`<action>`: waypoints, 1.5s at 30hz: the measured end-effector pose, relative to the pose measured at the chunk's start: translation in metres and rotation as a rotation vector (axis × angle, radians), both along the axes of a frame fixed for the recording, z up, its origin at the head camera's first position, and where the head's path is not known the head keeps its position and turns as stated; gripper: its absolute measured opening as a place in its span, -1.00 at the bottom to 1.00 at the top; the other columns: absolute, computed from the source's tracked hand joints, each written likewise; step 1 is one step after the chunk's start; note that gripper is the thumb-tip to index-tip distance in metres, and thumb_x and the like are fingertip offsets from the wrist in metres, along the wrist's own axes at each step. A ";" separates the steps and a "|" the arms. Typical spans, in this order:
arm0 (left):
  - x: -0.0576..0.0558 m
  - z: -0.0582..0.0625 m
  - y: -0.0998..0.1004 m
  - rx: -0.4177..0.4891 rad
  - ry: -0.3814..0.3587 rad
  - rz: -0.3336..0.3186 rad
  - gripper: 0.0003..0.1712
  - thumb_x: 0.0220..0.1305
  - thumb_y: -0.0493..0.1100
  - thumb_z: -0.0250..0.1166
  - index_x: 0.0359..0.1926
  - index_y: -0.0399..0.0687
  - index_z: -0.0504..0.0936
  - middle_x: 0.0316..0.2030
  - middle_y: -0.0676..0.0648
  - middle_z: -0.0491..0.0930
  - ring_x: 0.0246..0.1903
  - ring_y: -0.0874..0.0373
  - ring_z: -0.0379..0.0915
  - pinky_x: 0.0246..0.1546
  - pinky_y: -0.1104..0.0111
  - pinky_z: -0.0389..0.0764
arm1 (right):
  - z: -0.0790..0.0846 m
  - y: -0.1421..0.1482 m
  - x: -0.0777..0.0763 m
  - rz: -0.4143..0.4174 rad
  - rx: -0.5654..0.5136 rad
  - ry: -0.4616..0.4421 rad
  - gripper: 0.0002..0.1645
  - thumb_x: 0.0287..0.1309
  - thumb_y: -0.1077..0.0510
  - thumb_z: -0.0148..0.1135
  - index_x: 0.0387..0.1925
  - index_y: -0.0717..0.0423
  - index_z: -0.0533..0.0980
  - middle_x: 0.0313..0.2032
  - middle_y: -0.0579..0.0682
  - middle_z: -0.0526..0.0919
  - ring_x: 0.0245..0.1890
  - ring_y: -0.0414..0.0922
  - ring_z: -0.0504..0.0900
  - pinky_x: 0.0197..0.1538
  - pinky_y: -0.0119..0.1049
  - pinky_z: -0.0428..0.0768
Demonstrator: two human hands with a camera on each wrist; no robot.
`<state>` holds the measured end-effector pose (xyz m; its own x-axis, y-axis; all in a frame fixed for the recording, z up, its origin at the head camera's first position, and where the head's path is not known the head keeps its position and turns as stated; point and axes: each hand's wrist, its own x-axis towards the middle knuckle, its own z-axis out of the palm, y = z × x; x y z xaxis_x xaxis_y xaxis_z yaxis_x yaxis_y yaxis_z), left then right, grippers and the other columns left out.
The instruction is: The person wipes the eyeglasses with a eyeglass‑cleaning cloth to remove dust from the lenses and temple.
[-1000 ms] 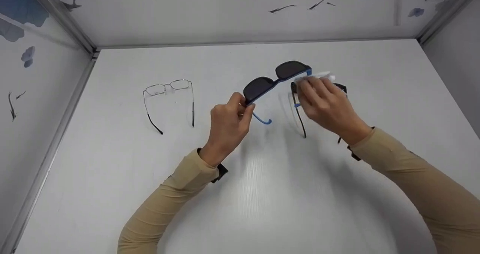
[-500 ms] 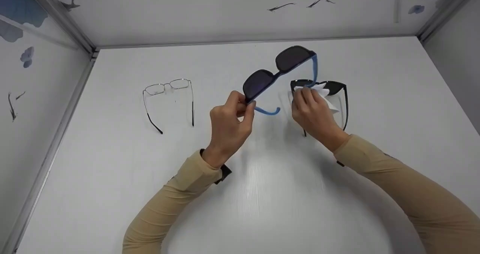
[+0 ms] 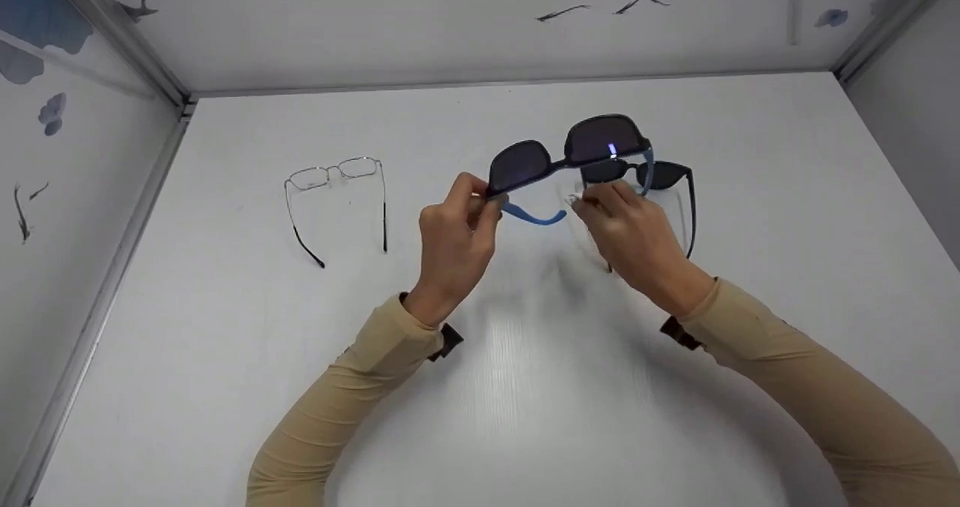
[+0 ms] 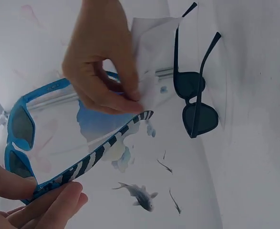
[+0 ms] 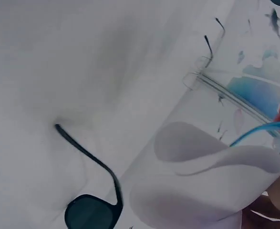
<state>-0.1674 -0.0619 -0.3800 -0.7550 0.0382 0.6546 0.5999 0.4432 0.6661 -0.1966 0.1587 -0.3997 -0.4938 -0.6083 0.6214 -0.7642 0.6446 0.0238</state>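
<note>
Pinching stripe-templed blue sunglasses (image 3: 576, 148) in the left hand (image 3: 456, 243)

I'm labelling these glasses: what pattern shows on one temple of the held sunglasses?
Dark and pale stripes run along that temple; the left wrist view shows it best.

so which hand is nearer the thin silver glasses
Left. The left hand is right of the thin silver glasses; the right hand is farther right, past the left.
</note>
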 end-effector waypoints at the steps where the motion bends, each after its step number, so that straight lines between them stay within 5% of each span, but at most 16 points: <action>1: -0.001 -0.001 0.000 -0.003 -0.006 -0.002 -0.92 0.27 -0.42 0.23 -0.32 -0.33 0.47 -0.53 -0.14 0.68 -0.58 0.18 0.58 -0.57 0.40 0.50 | 0.004 -0.002 0.001 0.031 -0.056 -0.029 -0.79 0.01 0.54 0.30 -0.27 0.38 0.65 -0.33 0.22 0.59 -0.32 0.09 0.57 -0.42 -0.18 0.62; 8: -0.003 -0.007 0.000 0.087 -0.126 -0.117 -0.92 0.32 -0.41 0.19 -0.28 -0.37 0.42 -0.33 -0.30 0.67 -0.41 0.06 0.69 -0.39 0.45 0.62 | 0.022 -0.026 0.010 0.247 -0.413 -0.222 -0.73 -0.03 0.57 0.30 -0.28 0.27 0.67 -0.31 0.14 0.63 -0.33 -0.01 0.60 -0.29 -0.34 0.54; 13: -0.003 -0.008 0.001 0.140 -0.169 -0.175 -0.92 0.33 -0.39 0.18 -0.27 -0.35 0.43 -0.33 -0.29 0.68 -0.37 0.04 0.69 -0.32 0.41 0.63 | 0.024 -0.042 0.009 0.265 -0.534 -0.320 -0.73 0.05 0.52 0.28 -0.22 0.24 0.65 -0.26 0.07 0.66 -0.30 -0.08 0.62 -0.23 -0.35 0.55; 22: -0.004 -0.012 0.001 0.211 -0.182 -0.212 -0.86 0.34 -0.32 0.21 -0.30 -0.34 0.44 -0.41 -0.22 0.70 -0.36 0.16 0.68 -0.30 0.37 0.63 | 0.010 -0.045 0.006 0.309 -0.531 -0.444 -0.76 0.16 0.41 0.26 -0.10 0.26 0.59 -0.15 0.04 0.63 -0.14 -0.12 0.61 -0.13 -0.27 0.60; 33: -0.004 -0.012 -0.004 0.250 -0.211 -0.206 -0.89 0.29 -0.41 0.22 -0.31 -0.39 0.43 -0.36 -0.28 0.69 -0.33 0.03 0.69 -0.31 0.35 0.64 | -0.021 -0.019 0.002 0.212 -0.337 -0.361 -0.75 0.02 0.49 0.34 -0.20 0.29 0.63 -0.25 0.11 0.64 -0.29 -0.08 0.64 -0.28 -0.32 0.62; 45: -0.006 -0.015 0.004 0.243 -0.170 -0.194 -0.89 0.33 -0.36 0.20 -0.30 -0.35 0.43 -0.38 -0.23 0.70 -0.34 0.16 0.68 -0.30 0.36 0.64 | -0.009 -0.041 0.010 0.259 -0.474 -0.292 -0.72 0.08 0.49 0.28 -0.14 0.28 0.60 -0.18 0.10 0.62 -0.18 -0.05 0.63 -0.13 -0.36 0.56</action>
